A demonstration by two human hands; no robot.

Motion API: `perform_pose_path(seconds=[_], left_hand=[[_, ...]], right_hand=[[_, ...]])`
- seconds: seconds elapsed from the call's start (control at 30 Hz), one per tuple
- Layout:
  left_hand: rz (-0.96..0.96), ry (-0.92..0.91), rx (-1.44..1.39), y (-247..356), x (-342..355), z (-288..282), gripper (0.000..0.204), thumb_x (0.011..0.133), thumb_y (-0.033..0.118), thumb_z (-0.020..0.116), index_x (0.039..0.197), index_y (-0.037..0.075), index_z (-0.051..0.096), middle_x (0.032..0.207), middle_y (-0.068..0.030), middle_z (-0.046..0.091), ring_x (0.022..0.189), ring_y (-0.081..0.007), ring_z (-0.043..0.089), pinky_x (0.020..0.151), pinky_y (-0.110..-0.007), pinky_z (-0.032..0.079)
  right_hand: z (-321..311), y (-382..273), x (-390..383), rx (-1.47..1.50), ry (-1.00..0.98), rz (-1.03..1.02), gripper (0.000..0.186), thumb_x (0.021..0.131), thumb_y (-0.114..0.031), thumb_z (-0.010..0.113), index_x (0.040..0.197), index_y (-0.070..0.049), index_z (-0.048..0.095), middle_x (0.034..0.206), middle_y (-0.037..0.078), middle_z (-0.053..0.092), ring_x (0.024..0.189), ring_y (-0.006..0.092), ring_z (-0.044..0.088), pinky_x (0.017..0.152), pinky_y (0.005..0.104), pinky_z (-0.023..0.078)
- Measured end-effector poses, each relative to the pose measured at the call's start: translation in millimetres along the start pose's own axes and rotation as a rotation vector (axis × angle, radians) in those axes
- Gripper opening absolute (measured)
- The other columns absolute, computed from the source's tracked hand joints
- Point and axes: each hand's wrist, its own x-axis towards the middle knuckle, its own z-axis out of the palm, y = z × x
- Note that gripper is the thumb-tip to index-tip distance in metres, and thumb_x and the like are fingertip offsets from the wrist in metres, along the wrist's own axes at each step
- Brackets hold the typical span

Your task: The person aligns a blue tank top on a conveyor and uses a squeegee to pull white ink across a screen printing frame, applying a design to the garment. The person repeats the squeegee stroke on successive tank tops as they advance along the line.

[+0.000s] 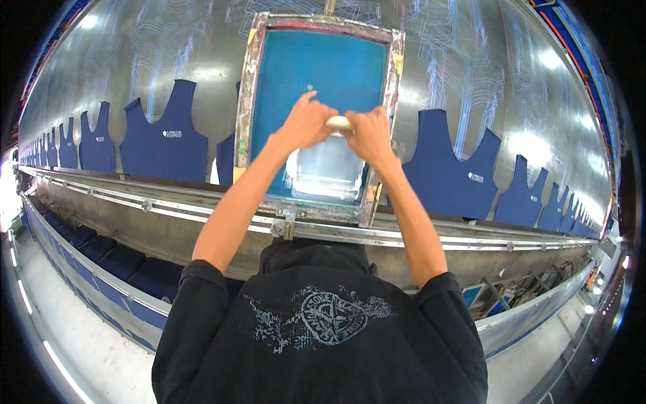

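Observation:
My left hand (306, 124) and my right hand (367, 135) are closed on the pale handle of a squeegee (339, 122), the left with its index finger raised. Both are over a screen-printing frame (393, 67) with blue mesh (316, 57) and worn, paint-stained edges. White ink (323, 182) lies spread across the lower part of the mesh, around and below the squeegee. The squeegee's blade is partly hidden by my hands, and whether it touches the mesh I cannot tell.
Several navy vest pieces with small white prints (161, 148) (447, 182) line the long metal table (208, 81) on both sides. A metal rail (491, 246) runs along its near edge. Below it are dark folded fabric (121, 273) at left and spare frames (491, 296) at right.

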Motion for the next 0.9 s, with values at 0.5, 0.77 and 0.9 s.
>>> perform_pose_path(seconds=[0.5,0.77,0.9], left_hand=[[-0.121,-0.054,0.102,17,-26,9,0.026,0.083,0.019,0.071,0.108,0.016,0.077,0.094,-0.0115,0.076,0.098,-0.0282,0.071,0.119,-0.053,0.029],[-0.060,0.298,-0.152,48,-88,41,0.049,0.071,0.001,0.069,0.118,0.014,0.073,0.106,-0.0098,0.077,0.103,-0.0250,0.071,0.119,-0.053,0.029],[-0.025,0.310,-0.058,80,-178,44,0.058,0.070,-0.002,0.068,0.126,0.011,0.068,0.127,-0.0051,0.071,0.118,-0.0222,0.067,0.121,-0.054,0.027]], right_hand=[[-14,18,-92,0.063,0.682,0.373,0.050,0.092,-0.033,0.075,0.128,0.000,0.062,0.102,0.013,0.070,0.087,0.0248,0.067,0.086,0.0406,0.049],[-15,48,-79,1.104,0.451,0.936,0.037,0.103,-0.037,0.062,0.083,-0.008,0.050,0.069,-0.003,0.045,0.061,0.0061,0.041,0.056,0.0271,0.035],[-24,-3,-61,1.009,0.700,0.883,0.030,0.101,-0.021,0.063,0.078,-0.008,0.048,0.070,-0.005,0.041,0.063,0.0050,0.037,0.055,0.0264,0.030]])
